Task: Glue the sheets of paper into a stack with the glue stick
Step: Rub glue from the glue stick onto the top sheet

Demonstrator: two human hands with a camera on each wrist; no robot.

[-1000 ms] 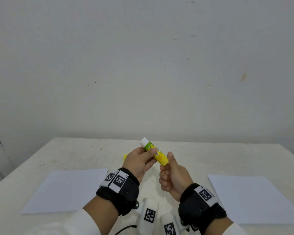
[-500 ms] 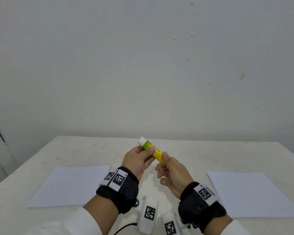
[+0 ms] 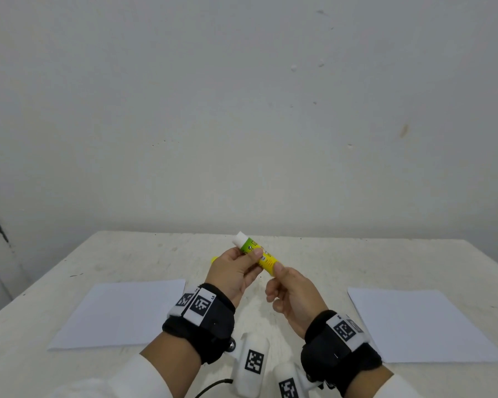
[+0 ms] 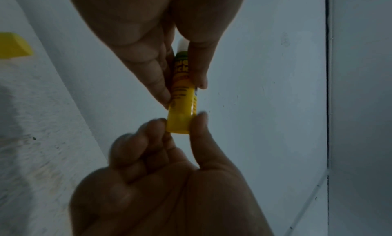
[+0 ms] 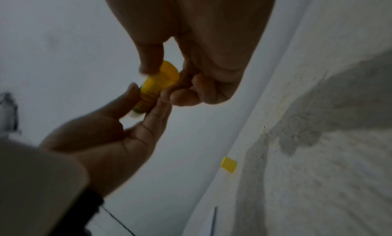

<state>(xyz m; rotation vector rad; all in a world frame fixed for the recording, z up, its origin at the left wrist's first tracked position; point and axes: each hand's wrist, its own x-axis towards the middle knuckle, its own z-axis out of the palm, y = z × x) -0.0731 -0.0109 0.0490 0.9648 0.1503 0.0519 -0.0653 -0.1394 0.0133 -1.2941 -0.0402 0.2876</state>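
1. Wall (image 3: pixel 242 110): plain white, a few small marks, behind the far edge of the tabletop.
2. Tabletop (image 3: pixel 144 254): off-white, scuffed, fills the lower part of the head view.
3. Right sheet of paper (image 3: pixel 420 326): white, lies flat on the tabletop to the right of the hands.
4. Left sheet of paper (image 3: pixel 121 314): white, lies flat on the tabletop to the left of the hands, well apart from the right sheet.
5. Left hand (image 3: pixel 233 274): raised above the tabletop between the two sheets; thumb and fingers pinch the upper half of the glue stick. Black wristband with printed markers.
6. Right hand (image 3: pixel 293 294): just beside the left hand; thumb and curled fingers pinch the yellow bottom end of the glue stick. Black wristband with printed markers.
7. Glue stick (image 3: pixel 256 254): yellow and green tube, uncapped, held in the air by both hands, tilted, white glue tip pointing up and away toward the wall.
8. Yellow cap (image 5: pixel 228 164): lies on the tabletop beyond the left hand, apart from the glue stick.
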